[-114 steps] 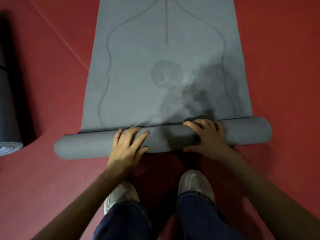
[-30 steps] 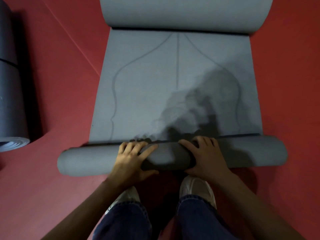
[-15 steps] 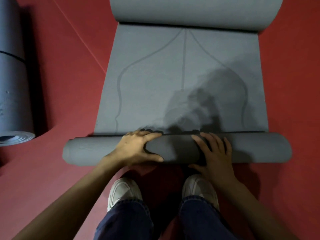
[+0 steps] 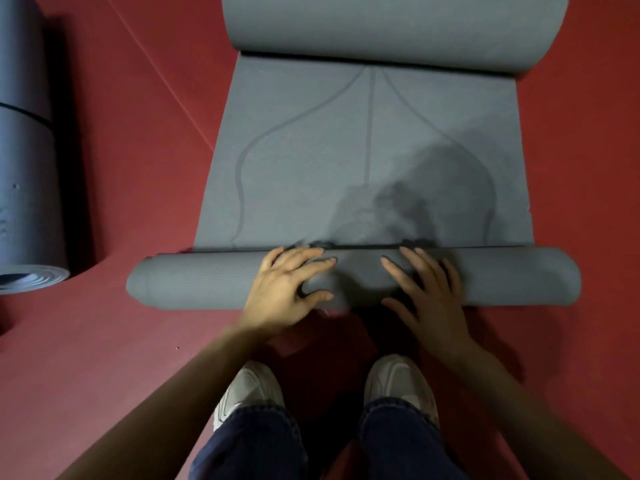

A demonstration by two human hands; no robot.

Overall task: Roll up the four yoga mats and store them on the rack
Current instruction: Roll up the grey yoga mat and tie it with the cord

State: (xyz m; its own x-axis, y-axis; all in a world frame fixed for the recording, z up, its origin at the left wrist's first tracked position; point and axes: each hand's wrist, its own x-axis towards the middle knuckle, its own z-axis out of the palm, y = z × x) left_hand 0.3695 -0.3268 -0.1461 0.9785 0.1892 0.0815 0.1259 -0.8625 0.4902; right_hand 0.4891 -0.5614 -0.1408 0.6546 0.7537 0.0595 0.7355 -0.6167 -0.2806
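A grey yoga mat lies on the red floor, its near end wound into a thick roll that runs left to right. The flat stretch beyond it shows a printed line pattern. The mat's far end curls up in a big loose bend at the top. My left hand rests on the roll's middle, fingers spread over the top and thumb on the near side. My right hand presses flat beside it with straight, spread fingers.
Another grey mat, fully rolled, lies along the left edge with its spiral end facing me. My two white shoes stand just behind the roll. Red floor surrounds everything. No rack is in view.
The roll has moved forward over the flat mat and grown thicker, leaving less flat mat. Both hands were re-placed on top, and the left hand's fingers now spread wider.
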